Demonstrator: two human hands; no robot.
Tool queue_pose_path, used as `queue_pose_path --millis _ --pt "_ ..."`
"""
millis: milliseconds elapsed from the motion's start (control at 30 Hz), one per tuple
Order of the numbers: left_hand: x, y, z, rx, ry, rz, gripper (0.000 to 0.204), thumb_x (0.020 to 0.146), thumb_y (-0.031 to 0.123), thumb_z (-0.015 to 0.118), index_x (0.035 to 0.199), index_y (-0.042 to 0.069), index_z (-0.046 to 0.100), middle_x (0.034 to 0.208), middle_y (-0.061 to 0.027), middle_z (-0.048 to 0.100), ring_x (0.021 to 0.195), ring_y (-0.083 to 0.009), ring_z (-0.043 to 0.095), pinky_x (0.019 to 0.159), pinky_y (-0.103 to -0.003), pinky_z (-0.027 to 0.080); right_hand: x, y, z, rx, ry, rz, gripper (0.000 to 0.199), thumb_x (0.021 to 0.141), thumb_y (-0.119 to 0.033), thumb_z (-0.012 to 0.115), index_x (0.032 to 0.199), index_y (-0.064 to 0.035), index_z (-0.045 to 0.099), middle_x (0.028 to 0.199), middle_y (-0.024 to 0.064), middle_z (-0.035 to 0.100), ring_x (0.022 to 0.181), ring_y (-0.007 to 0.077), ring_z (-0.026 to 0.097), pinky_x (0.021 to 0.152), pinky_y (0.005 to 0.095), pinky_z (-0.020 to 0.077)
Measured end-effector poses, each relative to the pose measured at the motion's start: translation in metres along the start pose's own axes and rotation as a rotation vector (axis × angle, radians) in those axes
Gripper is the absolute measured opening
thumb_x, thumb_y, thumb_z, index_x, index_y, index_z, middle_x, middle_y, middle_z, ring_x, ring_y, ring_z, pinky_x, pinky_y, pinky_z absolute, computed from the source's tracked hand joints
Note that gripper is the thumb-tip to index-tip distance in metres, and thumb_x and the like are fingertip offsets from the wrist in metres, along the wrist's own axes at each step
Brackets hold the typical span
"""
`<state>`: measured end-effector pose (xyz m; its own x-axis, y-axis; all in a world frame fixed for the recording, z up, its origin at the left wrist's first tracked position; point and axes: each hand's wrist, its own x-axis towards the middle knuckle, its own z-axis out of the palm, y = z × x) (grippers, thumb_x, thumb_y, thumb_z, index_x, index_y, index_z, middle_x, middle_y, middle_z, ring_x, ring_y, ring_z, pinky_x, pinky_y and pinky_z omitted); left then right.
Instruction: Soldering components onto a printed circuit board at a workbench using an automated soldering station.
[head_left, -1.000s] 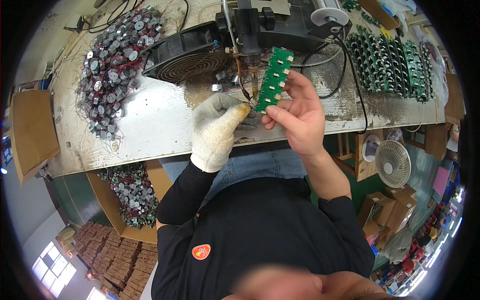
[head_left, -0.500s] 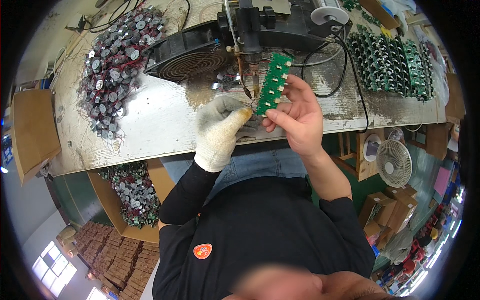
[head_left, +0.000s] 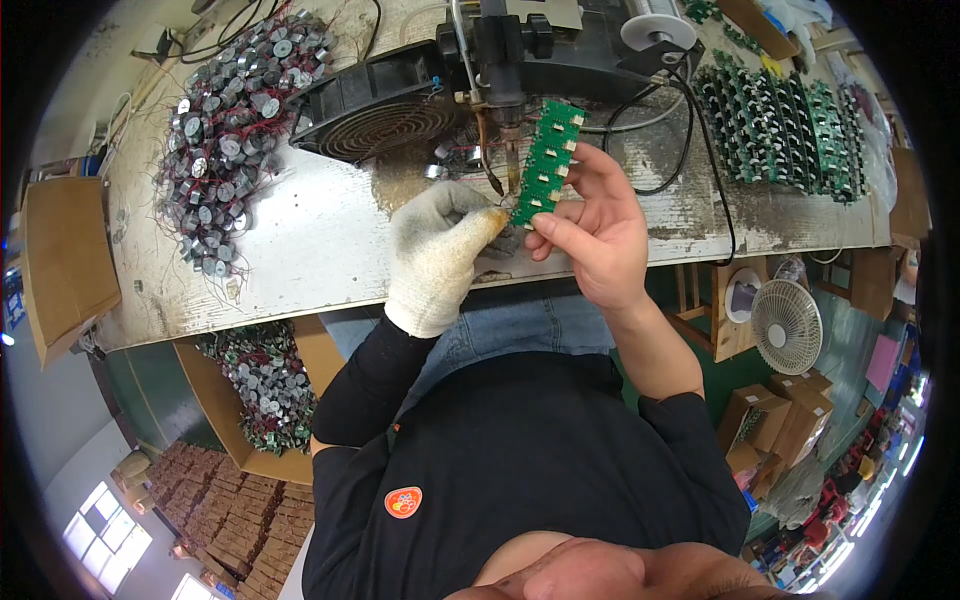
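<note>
My right hand (head_left: 598, 235) is bare and pinches the lower end of a green circuit board strip (head_left: 548, 165), tilted, with a row of small pale connectors along its right edge. My left hand (head_left: 440, 250), in a whitish knit glove with yellowed fingertips, is closed in a pinch at the strip's lower left corner. What it pinches is too small to make out. Just above the fingertips are a soldering iron's tip (head_left: 513, 165) and a thin copper-coloured tube (head_left: 486, 150), both pointing down beside the board.
A black fan (head_left: 385, 125) stands behind my left hand. Round metal parts with red wires (head_left: 235, 130) are heaped at the left of the table. Rows of circuit boards (head_left: 785, 130) lie at the right, near a wire spool (head_left: 658, 30). An open carton (head_left: 215, 400) sits below the table's edge.
The board and my right hand have shifted slightly up and left. My gloved hand stays at the board's lower corner, its wrist a little further left.
</note>
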<state>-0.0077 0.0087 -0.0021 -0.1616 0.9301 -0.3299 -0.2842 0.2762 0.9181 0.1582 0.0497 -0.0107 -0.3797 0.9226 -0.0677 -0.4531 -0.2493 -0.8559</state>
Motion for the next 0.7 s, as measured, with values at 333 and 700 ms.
queue_pose_path --millis 333,700 --pt "-0.003 -0.008 0.002 -0.008 0.034 -0.030 0.013 0.083 0.010 0.063 0.083 -0.003 0.061 0.074 -0.0058 0.062 0.067 -0.0108 0.059 0.060 -0.024 0.048 -0.004 0.006 -0.004 -0.015 0.005 0.014 0.062 0.079 0.015 0.059 0.134 -0.0001 0.034 0.113 0.0171 0.052 0.075 0.0199 0.065 0.058 0.0273 0.0558" --pt "-0.037 -0.006 0.001 0.645 0.045 0.306 0.032 0.069 0.005 0.072 0.098 -0.001 0.060 0.082 -0.0097 0.062 0.066 -0.0182 0.061 0.061 -0.028 0.050 -0.028 -0.007 -0.016 0.088 0.055 0.182 0.061 0.078 0.012 0.060 0.132 -0.0025 0.036 0.113 0.0183 0.053 0.068 0.0209 0.065 0.050 0.0266 0.0513"
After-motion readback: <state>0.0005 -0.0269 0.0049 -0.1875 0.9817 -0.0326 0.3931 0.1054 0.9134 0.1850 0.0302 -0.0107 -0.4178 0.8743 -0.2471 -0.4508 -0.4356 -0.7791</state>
